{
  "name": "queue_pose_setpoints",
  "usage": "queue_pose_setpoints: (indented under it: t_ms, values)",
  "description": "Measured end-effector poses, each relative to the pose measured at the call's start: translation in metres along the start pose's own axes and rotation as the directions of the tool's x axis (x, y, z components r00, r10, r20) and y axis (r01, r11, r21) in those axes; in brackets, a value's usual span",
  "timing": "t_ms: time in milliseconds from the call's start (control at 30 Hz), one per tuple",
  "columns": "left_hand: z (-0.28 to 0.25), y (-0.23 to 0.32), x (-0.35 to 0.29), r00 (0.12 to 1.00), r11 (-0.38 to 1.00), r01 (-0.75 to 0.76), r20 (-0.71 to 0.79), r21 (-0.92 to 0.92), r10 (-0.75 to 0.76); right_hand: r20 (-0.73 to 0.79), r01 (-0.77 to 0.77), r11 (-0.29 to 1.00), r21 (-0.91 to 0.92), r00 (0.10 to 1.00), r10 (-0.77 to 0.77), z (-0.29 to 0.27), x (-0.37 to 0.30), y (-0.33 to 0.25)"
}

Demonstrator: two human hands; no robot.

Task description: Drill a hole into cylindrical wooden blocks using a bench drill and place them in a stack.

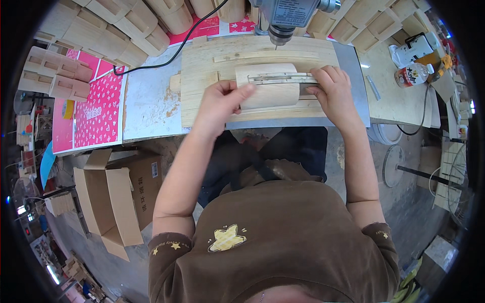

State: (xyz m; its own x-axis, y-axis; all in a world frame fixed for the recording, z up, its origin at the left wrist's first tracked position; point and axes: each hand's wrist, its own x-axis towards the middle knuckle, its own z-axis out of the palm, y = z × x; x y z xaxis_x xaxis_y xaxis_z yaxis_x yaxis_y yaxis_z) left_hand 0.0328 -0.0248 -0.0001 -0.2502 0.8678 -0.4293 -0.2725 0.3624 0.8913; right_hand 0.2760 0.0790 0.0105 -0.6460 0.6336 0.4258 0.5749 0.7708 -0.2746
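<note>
A pale wooden piece with a rounded outline (273, 96) lies on the wooden board (199, 65) in front of me. Along its middle runs a narrow metal strip (285, 78). My left hand (221, 103) grips the piece at its left end, thumb on top and fingers curled. My right hand (333, 93) is closed around the strip's right end, beside the piece's right edge; part of the strip is hidden under the fingers. Just beyond the piece hangs the drill press head (288, 15), its chuck and thin bit (278, 40) pointing down, apart from the wood.
Similar wooden pieces stand stacked at the back left (113, 30) and back right (353, 22). A black cable (177, 50) crosses the table's left side. On the right are a marker (374, 87) and a bottle (411, 74). An open cardboard box (118, 197) stands on the floor.
</note>
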Motion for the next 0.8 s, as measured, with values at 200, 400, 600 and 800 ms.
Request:
queue_pose_setpoints:
  t_ms: [200,400,600,800]
  values:
    - [0.003,-0.047,0.014,0.652,0.533,-0.698,0.118,0.479,0.749,-0.078,-0.046,0.999,-0.012,0.996,0.045,0.005,0.003,0.015]
    - [0.009,-0.038,0.031,0.652,0.393,-0.527,0.062,0.754,0.755,-0.138,-0.062,0.997,-0.048,0.989,0.055,0.023,0.031,0.025]
    - [-0.015,-0.045,0.048,0.677,0.357,-0.491,0.090,0.795,0.730,-0.128,-0.094,0.978,0.188,0.985,0.119,0.026,0.037,0.013]
    - [-0.018,-0.044,0.046,0.631,0.319,-0.520,0.104,0.793,0.769,-0.654,0.261,0.821,0.507,0.737,0.169,-0.044,0.090,0.022]
